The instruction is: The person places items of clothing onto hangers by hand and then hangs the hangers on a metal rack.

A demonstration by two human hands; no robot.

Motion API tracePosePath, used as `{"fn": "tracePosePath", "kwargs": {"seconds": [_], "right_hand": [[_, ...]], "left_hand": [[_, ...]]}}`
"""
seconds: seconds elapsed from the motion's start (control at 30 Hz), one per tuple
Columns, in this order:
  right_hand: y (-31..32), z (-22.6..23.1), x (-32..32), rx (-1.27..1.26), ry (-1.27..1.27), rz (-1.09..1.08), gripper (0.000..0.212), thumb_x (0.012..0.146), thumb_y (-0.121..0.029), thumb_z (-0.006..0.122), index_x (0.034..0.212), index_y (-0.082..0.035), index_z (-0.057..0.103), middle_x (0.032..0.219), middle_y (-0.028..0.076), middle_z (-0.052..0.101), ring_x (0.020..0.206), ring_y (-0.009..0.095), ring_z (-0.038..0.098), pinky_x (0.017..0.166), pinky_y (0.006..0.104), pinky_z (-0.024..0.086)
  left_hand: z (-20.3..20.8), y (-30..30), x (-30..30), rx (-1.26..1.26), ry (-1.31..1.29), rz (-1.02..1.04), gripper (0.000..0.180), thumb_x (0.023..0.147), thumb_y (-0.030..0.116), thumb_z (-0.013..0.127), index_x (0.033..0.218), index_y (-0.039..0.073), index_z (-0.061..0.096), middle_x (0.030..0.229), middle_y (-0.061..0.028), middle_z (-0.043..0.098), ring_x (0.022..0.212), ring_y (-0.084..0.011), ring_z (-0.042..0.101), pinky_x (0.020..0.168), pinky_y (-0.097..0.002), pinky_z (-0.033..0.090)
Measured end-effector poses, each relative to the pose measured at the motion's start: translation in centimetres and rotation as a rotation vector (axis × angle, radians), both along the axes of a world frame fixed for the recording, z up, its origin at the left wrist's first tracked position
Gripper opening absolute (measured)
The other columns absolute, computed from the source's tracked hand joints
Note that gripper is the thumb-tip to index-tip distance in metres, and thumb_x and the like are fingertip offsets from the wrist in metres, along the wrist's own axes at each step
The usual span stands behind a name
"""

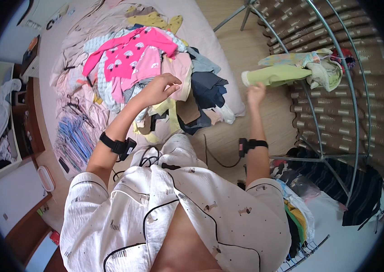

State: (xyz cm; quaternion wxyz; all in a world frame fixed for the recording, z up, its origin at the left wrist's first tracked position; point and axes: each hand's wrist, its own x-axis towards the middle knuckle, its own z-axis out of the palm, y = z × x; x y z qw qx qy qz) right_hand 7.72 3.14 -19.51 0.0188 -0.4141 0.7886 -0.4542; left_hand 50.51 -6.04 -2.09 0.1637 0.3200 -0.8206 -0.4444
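Note:
My left hand is above the near side of a heap of clothes on the bed, its fingers loosely bent and apart with nothing between them. Closest to it are a pink top and a pale pink garment. Over to the right, my right hand is closed at the lower edge of a light green garment, near its white-edged end. That garment stretches across to a metal clothes rack, where its far end bunches up with a whitish cloth. The fingertips of my right hand are partly hidden.
Bright pink clothing, dark blue garments and a yellow piece lie on the bed. Several blue hangers lie at its left. A patterned brown curtain hangs behind the rack. A black cable loops beside my right forearm.

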Motion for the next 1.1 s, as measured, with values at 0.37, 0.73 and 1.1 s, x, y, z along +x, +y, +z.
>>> {"fn": "tracePosePath", "kwargs": {"seconds": [0.37, 0.73, 1.1], "right_hand": [[-2.4, 0.9, 35.7, 0.476, -0.344, 0.834, 0.019, 0.084, -0.010, 0.061, 0.101, -0.003, 0.065, 0.084, 0.016, 0.068, 0.080, 0.024, 0.068, 0.073, 0.0333, 0.052], [-6.0, -1.5, 50.8, 0.457, 0.062, 0.930, 0.036, 0.078, -0.011, 0.062, 0.113, -0.003, 0.063, 0.128, 0.021, 0.053, 0.116, 0.038, 0.050, 0.100, 0.0438, 0.041], [-13.3, -1.3, 54.4, 0.667, 0.424, 0.816, 0.053, 0.079, -0.009, 0.056, 0.132, -0.008, 0.052, 0.152, 0.019, 0.026, 0.139, 0.040, 0.024, 0.111, 0.0526, 0.026]], "left_hand": [[-3.9, 4.0, 18.4, 0.091, -0.032, 0.231, 0.023, 0.090, 0.014, 0.061, 0.108, 0.000, 0.064, 0.098, -0.0134, 0.067, 0.087, -0.0234, 0.064, 0.076, -0.0348, 0.051], [-6.7, 7.2, 32.8, 0.213, -0.124, 0.310, 0.021, 0.092, 0.011, 0.060, 0.107, -0.003, 0.063, 0.095, -0.0115, 0.065, 0.083, -0.0181, 0.063, 0.075, -0.0308, 0.051], [-9.8, 6.4, 33.9, 0.292, -0.053, 0.357, 0.019, 0.092, 0.009, 0.059, 0.105, -0.004, 0.064, 0.095, -0.0128, 0.064, 0.082, -0.0181, 0.062, 0.074, -0.0304, 0.051]]}}
